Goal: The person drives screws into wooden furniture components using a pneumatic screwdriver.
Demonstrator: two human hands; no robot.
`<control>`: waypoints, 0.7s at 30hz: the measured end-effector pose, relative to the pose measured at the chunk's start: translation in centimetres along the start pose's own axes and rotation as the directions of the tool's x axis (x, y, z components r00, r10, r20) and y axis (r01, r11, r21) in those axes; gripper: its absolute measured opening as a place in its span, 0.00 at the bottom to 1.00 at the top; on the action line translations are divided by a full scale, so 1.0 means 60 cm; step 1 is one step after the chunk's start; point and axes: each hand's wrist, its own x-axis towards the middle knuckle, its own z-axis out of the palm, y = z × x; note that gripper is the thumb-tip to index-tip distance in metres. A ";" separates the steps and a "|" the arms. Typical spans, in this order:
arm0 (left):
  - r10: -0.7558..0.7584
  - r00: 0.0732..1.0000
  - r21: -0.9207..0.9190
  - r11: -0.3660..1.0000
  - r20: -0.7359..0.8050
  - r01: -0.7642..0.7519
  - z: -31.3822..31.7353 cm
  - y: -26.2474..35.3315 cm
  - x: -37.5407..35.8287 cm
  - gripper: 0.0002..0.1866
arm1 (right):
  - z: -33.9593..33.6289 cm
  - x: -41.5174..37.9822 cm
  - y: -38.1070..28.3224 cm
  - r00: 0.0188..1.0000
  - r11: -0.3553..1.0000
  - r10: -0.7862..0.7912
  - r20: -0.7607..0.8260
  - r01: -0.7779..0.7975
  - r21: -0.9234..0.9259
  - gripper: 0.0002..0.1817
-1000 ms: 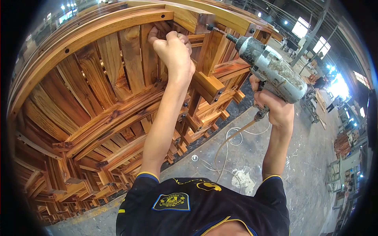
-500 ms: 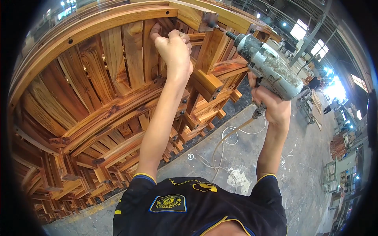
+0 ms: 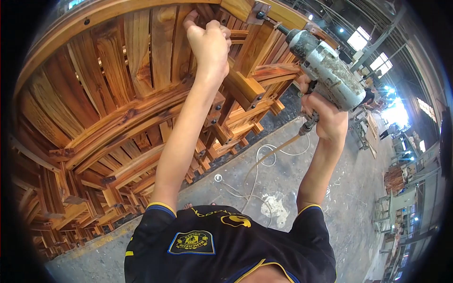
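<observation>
My right hand (image 3: 326,113) is closed around the handle of a worn grey air impact wrench (image 3: 330,70). A hose runs down from its grip. The wrench's long thin bit points up and left, its tip at a dark bolt head (image 3: 260,15) on the end of a wooden rail (image 3: 238,8). My left hand (image 3: 210,45) is raised under the curved rim of the slatted wooden furniture (image 3: 137,52), close to a dark wooden piece. Its fingers are curled, and what they grip is hidden behind the hand.
More stacked wooden frames (image 3: 236,127) stand below and behind. A pale air hose (image 3: 257,165) loops over the concrete floor (image 3: 302,188). Work tables with boards (image 3: 370,129) and people are farther off at right.
The view has shifted, so the furniture sits higher and slightly left in the picture. Both hands keep their grip, and the wrench bit stays at the bolt head.
</observation>
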 end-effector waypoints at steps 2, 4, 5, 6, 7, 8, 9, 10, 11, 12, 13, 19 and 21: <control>0.033 0.999 -0.066 0.997 0.023 -0.032 -0.006 -0.005 0.000 0.27 | -0.002 0.000 0.002 1.000 0.999 0.019 0.016 -0.019 0.030 0.16; 0.017 0.999 -0.031 0.999 0.039 -0.016 -0.012 -0.003 -0.004 0.27 | -0.004 0.002 -0.002 0.998 0.998 0.020 0.055 -0.024 0.063 0.16; 0.001 0.998 0.001 1.000 0.059 -0.001 -0.014 0.001 -0.007 0.28 | -0.002 0.001 -0.002 0.998 0.998 0.023 0.057 -0.027 0.062 0.16; 0.009 0.998 0.036 0.999 0.059 -0.011 -0.016 0.003 -0.013 0.27 | 0.000 0.001 -0.003 0.998 0.997 0.022 0.060 -0.026 0.074 0.16; 0.007 0.999 0.035 0.999 0.054 -0.009 -0.024 0.007 -0.019 0.27 | 0.001 0.001 -0.004 0.998 0.996 0.020 0.063 -0.025 0.086 0.16; -0.052 0.995 0.061 0.997 0.080 0.047 -0.036 0.013 -0.028 0.26 | 0.001 0.001 -0.004 0.998 0.996 0.024 0.065 -0.029 0.084 0.16; -0.112 0.988 0.090 0.991 0.106 0.102 -0.046 0.017 -0.040 0.25 | 0.001 0.001 -0.003 0.998 0.997 0.026 0.056 -0.030 0.076 0.17; -0.151 0.986 0.092 0.985 0.073 0.144 -0.052 0.021 -0.063 0.22 | 0.001 -0.001 -0.002 0.998 0.997 0.028 0.047 -0.031 0.069 0.17; -0.153 0.986 0.091 0.985 0.073 0.146 -0.062 0.025 -0.086 0.22 | 0.003 -0.002 -0.003 0.998 0.997 0.029 0.046 -0.032 0.068 0.17; -0.258 0.962 0.088 0.964 0.094 0.250 -0.077 0.028 -0.109 0.20 | 0.005 -0.001 -0.004 0.998 0.995 0.033 0.054 -0.038 0.090 0.17; -0.363 0.925 0.088 0.931 0.114 0.355 -0.093 0.029 -0.135 0.18 | 0.005 -0.002 -0.005 0.997 0.993 0.040 0.060 -0.046 0.111 0.18; -0.803 0.595 0.088 0.590 -0.035 0.802 -0.219 0.000 -0.311 0.13 | 0.004 0.001 0.003 0.998 0.992 0.049 0.045 -0.054 0.114 0.17; -0.892 0.451 0.065 0.448 -0.044 0.892 -0.272 -0.009 -0.368 0.15 | 0.002 0.004 0.000 0.997 0.991 0.046 0.062 -0.054 0.120 0.16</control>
